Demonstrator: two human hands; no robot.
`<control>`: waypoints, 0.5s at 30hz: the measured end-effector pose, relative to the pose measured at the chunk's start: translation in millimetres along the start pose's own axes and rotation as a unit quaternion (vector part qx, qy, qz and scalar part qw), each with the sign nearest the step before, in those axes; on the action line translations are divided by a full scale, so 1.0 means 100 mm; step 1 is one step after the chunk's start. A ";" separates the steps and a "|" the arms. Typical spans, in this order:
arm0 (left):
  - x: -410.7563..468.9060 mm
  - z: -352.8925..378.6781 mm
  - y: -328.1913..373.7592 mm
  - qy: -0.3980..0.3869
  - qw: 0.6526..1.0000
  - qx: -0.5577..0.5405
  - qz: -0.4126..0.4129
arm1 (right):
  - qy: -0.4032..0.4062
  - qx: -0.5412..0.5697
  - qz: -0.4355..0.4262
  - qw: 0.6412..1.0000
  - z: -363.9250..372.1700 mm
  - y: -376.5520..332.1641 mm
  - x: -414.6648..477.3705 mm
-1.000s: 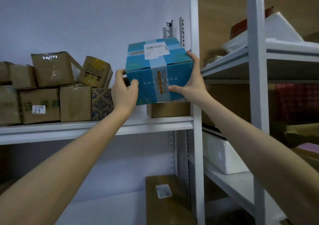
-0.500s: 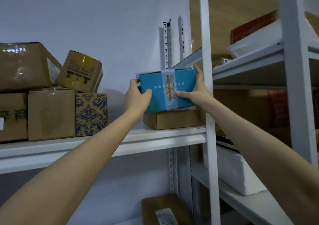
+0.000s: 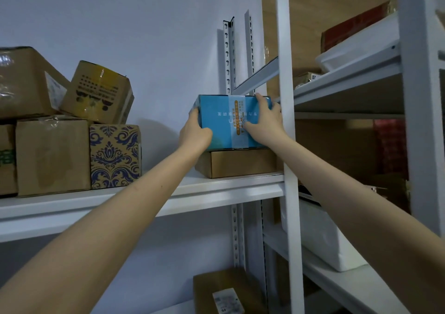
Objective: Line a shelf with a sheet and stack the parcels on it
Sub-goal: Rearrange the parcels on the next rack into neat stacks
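Note:
A blue parcel (image 3: 222,118) with a taped orange strip rests on a flat brown box (image 3: 237,163) at the right end of the white shelf (image 3: 216,188). My left hand (image 3: 195,133) grips its left front corner. My right hand (image 3: 263,123) clasps its right side, fingers over the top edge, close to the white upright post (image 3: 287,145). Both arms reach up from below. I cannot make out a lining sheet on the shelf.
Left on the same shelf stand stacked brown cartons (image 3: 53,154), a blue-patterned box (image 3: 115,156) and a tilted printed carton (image 3: 98,92). A labelled brown parcel (image 3: 226,292) lies on the lower shelf. The right rack holds white foam boxes (image 3: 322,241).
The blue parcel went from held in the air, label up, down and back onto the flat brown box. Both hands stayed on it, and the view moved closer.

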State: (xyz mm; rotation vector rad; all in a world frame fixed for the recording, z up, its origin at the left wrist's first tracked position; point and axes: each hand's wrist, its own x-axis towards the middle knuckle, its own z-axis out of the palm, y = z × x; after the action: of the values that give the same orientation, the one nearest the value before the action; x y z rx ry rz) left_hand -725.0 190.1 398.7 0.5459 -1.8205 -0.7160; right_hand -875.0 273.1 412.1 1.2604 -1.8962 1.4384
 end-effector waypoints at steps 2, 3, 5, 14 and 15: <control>-0.02 0.04 0.00 0.001 1.000 0.003 0.000 | 0.009 -0.033 -0.007 0.999 0.03 0.00 -0.03; -0.02 0.06 0.01 0.004 1.000 0.004 0.002 | 0.013 -0.044 -0.011 0.999 0.04 -0.01 -0.05; -0.02 0.09 0.02 0.007 1.000 0.008 0.007 | 0.022 -0.069 -0.031 0.997 0.07 -0.02 -0.12; -0.04 0.13 0.02 -0.007 0.998 0.055 0.033 | 0.009 -0.111 -0.097 0.989 0.10 0.01 -0.33; -0.06 0.11 0.02 -0.001 0.998 0.056 0.028 | -0.008 -0.118 -0.099 0.988 0.08 0.02 -0.36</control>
State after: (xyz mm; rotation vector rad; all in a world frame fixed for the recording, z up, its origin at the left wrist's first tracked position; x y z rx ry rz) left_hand -733.0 198.2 393.0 0.5640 -1.8787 -0.5801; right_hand -857.8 279.7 380.5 1.3051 -1.8299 1.0724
